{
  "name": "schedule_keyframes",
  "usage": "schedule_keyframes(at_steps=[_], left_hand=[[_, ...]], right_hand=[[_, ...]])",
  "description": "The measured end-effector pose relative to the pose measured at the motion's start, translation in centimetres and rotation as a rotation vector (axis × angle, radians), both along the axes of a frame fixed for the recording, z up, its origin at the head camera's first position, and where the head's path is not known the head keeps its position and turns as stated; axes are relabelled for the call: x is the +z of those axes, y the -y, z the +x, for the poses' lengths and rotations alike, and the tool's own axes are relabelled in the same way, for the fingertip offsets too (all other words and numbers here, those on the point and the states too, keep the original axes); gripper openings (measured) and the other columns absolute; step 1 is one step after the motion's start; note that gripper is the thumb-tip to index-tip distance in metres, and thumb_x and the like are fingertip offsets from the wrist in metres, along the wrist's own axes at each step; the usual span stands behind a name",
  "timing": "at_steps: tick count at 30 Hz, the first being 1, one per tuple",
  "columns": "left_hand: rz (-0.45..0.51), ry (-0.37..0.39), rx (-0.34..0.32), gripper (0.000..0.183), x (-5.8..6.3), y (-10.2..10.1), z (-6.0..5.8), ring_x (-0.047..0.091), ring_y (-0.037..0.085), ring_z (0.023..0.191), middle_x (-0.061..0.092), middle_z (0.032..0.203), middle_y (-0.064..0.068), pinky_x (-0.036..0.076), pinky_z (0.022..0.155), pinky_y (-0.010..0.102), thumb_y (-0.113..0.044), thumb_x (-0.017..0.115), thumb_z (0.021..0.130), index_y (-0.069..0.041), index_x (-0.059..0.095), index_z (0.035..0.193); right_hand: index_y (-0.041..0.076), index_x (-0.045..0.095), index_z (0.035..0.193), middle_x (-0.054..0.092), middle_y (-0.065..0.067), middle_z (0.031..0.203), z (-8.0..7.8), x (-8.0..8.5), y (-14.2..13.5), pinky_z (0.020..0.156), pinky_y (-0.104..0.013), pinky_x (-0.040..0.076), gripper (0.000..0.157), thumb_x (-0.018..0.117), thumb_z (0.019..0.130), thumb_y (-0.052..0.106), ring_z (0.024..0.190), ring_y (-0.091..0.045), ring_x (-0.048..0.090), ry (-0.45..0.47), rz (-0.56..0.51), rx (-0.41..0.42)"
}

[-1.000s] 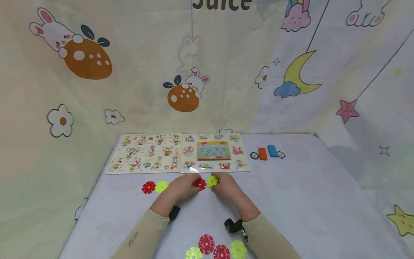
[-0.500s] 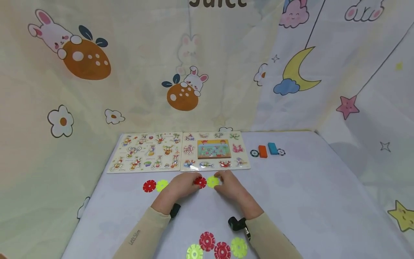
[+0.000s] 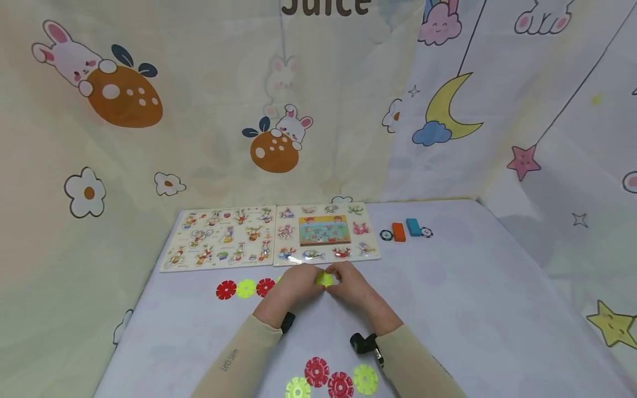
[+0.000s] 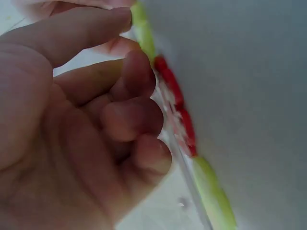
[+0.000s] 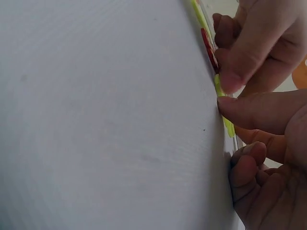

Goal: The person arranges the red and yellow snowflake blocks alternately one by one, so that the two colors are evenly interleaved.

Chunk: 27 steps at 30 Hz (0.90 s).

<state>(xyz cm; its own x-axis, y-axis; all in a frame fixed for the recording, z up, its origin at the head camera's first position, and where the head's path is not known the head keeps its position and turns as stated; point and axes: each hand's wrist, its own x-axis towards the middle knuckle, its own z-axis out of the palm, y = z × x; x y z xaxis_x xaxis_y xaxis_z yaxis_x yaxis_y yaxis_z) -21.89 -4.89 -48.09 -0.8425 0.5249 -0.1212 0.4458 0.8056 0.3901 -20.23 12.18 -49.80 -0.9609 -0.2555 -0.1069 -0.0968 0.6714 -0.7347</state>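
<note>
A yellow snowflake disc [image 3: 325,279] lies at the right end of a row of slotted plastic discs. My left hand [image 3: 300,283] pinches its left edge between thumb and finger, covering part of the row. From the other side, my right hand [image 3: 350,286] holds the same disc at its edge, thumb at the near side. In the right wrist view both thumbs meet the yellow disc [image 5: 229,125]. Left of the hands the row shows a red disc [image 3: 226,289], a yellow disc [image 3: 246,288] and another red disc [image 3: 265,287]. A red disc [image 4: 175,103] shows beside my left fingers in the left wrist view.
Two picture puzzle boards [image 3: 224,237] lie behind the row. An orange block [image 3: 398,232], a blue block [image 3: 413,227] and two round chips [image 3: 386,235] sit at the back right. More red discs [image 3: 316,371] and yellow discs [image 3: 365,379] lie at the near edge.
My left hand has moved right, from the neighbouring red disc to the yellow one. My right fingers loosened around the yellow disc, then closed in on its edge again.
</note>
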Motion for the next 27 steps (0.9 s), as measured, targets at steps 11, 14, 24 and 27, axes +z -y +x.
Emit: schedule_keyframes(at_steps=[11, 14, 24, 27], left_hand=[[0.017, 0.026, 0.016, 0.040, -0.6, 0.2, 0.2, 0.050, 0.014, 0.080, 0.059, 0.095, -0.005, 0.043, 0.074, 0.030, -0.030, 0.069, 0.086, -0.013, 0.061, 0.121], [0.003, 0.023, 0.018, 0.041, -0.7, 0.4, 0.2, 0.050, 0.014, 0.082, 0.058, 0.095, -0.005, 0.043, 0.077, 0.031, -0.031, 0.069, 0.085, -0.013, 0.060, 0.122], [0.014, -0.002, -0.003, 0.040, -0.8, 0.7, 0.1, 0.049, 0.015, 0.081, 0.055, 0.091, -0.006, 0.042, 0.077, 0.033, -0.030, 0.067, 0.085, -0.013, 0.060, 0.120], [0.029, 0.003, -0.009, 0.038, -0.9, 0.5, 0.1, 0.049, 0.015, 0.079, 0.054, 0.087, -0.006, 0.041, 0.074, 0.032, -0.029, 0.066, 0.085, -0.012, 0.060, 0.119]], right_hand=[[0.009, 0.058, 0.120, 0.052, -0.005, 0.082, 1.5, 1.2, -1.4, 0.061, -0.032, 0.039, 0.039, 0.070, 0.085, 0.021, 0.072, -0.018, 0.048, 0.114, -0.035, -0.003], [0.011, 0.060, 0.116, 0.052, -0.004, 0.077, 3.2, 1.7, -2.0, 0.056, -0.029, 0.039, 0.036, 0.071, 0.085, 0.024, 0.066, -0.016, 0.048, 0.140, -0.054, 0.034], [0.021, 0.065, 0.098, 0.054, 0.001, 0.071, 9.6, 2.8, -0.8, 0.055, -0.025, 0.039, 0.021, 0.074, 0.081, 0.032, 0.063, -0.014, 0.049, 0.271, -0.049, 0.212], [0.023, 0.065, 0.095, 0.053, 0.002, 0.069, 11.4, 2.9, 0.2, 0.053, -0.025, 0.038, 0.022, 0.076, 0.079, 0.032, 0.060, -0.012, 0.048, 0.320, -0.027, 0.257]])
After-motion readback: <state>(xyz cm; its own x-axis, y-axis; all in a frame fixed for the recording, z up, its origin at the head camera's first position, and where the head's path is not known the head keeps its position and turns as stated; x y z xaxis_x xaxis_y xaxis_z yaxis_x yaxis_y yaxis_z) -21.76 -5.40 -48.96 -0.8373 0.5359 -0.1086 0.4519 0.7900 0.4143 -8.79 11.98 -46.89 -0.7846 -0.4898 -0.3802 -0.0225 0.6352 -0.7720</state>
